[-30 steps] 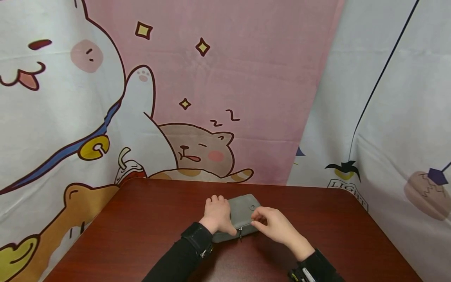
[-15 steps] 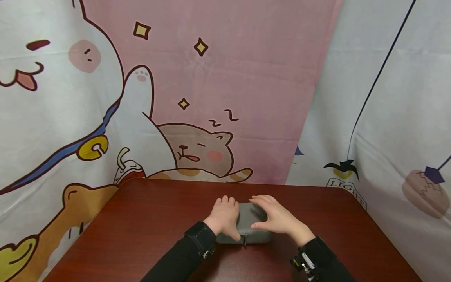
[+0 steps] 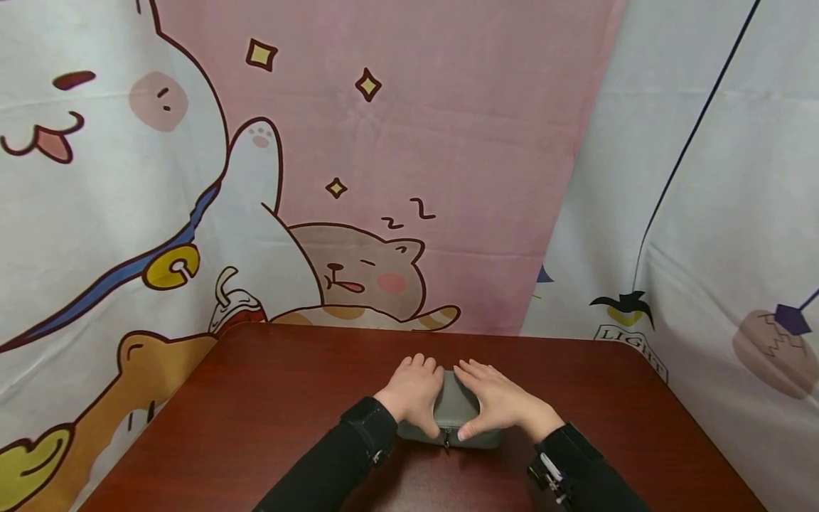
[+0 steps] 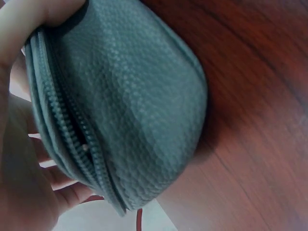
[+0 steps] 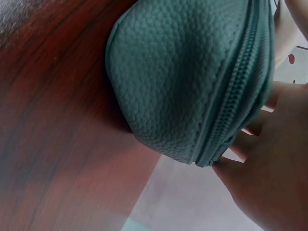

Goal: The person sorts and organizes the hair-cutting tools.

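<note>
A grey-green zip pouch [image 3: 456,400] of pebbled, leather-like material lies on the table between both hands. My left hand [image 3: 412,395] grips its left end, thumb along the front and fingers over the far side. At the right end, my right hand [image 3: 502,400] holds it the same way. A zipper pull [image 3: 446,439] hangs at the middle of the front. In the left wrist view the zipper teeth [image 4: 72,125] are parted in a narrow gap. The right wrist view shows the zipper [image 5: 236,82] with its teeth meshed. The pouch's inside is hidden.
The reddish-brown wooden table [image 3: 256,412] has rounded far corners. Behind it hangs a cloth backdrop [image 3: 480,178] with cartoon animals, close to the table's far edge. Dark sleeves with wrist-worn devices [image 3: 550,476] cover both forearms.
The right hand has gone from pinched fingers near the pouch's front right to spreading over its right end. The pouch has turned square to the front and shifted slightly right; the left hand followed.
</note>
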Demonstrator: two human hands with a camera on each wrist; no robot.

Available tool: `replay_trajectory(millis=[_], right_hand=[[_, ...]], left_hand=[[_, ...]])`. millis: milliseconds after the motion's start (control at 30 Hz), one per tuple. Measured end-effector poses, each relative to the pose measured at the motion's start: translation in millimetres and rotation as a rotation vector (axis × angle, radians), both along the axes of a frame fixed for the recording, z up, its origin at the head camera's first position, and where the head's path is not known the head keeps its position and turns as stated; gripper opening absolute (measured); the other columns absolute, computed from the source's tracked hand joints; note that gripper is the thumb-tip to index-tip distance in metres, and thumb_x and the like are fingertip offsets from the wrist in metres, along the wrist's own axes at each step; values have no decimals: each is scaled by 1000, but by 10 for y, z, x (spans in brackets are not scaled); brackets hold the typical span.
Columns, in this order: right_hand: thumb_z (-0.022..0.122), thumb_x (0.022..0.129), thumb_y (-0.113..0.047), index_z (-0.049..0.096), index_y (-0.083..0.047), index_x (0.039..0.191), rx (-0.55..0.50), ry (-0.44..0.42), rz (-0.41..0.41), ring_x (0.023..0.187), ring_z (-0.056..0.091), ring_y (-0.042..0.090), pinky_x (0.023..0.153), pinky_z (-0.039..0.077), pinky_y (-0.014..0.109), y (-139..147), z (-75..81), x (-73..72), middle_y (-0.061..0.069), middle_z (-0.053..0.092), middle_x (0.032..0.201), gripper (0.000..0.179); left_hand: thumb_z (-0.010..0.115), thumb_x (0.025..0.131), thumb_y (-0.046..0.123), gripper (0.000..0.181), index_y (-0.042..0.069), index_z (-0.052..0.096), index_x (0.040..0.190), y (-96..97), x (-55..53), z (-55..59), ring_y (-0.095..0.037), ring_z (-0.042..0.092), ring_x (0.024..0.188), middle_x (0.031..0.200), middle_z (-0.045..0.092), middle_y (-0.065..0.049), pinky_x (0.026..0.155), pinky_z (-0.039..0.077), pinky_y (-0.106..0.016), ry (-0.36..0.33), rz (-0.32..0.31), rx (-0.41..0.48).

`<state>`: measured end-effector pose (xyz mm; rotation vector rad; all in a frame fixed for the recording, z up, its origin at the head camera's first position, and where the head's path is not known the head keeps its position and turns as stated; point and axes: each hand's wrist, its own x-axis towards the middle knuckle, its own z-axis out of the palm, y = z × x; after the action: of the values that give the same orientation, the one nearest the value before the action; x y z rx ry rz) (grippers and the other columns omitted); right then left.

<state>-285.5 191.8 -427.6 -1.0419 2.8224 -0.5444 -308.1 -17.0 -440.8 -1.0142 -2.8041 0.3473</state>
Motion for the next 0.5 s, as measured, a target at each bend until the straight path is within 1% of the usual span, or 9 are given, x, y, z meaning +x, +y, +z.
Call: replay_trajectory(millis=[133,267,367,500], right_hand=[[84,68,-58,34,8,149,60,-3,-19,144,25,44,112,18,62,-21,-1,2,27,29,155,115],[82,67,-62,34,8,149,98,-7,-46,144,27,41,114,17,60,-43,4,-6,25,30,155,118],[82,67,-62,36,8,148,107,4,-53,142,31,40,114,19,58,-52,-1,-22,24,34,153,117],[81,68,-62,37,8,147,107,30,-47,139,35,40,111,25,57,-46,-29,-41,23,37,152,115]], left_hand=[[78,53,75,108,10,55,137,-6,-24,-12,-20,45,98,115,55,-3,90,42,-36,3,-21,12],[78,53,74,109,10,55,138,-16,-45,-18,-20,45,100,119,55,-3,92,41,-36,6,-31,15],[78,54,73,109,10,54,139,-18,-58,-25,-20,46,102,122,55,-3,93,41,-36,11,-33,14],[78,55,71,108,11,53,141,-22,-52,-22,-20,46,106,126,54,-3,95,41,-36,9,-32,15]])
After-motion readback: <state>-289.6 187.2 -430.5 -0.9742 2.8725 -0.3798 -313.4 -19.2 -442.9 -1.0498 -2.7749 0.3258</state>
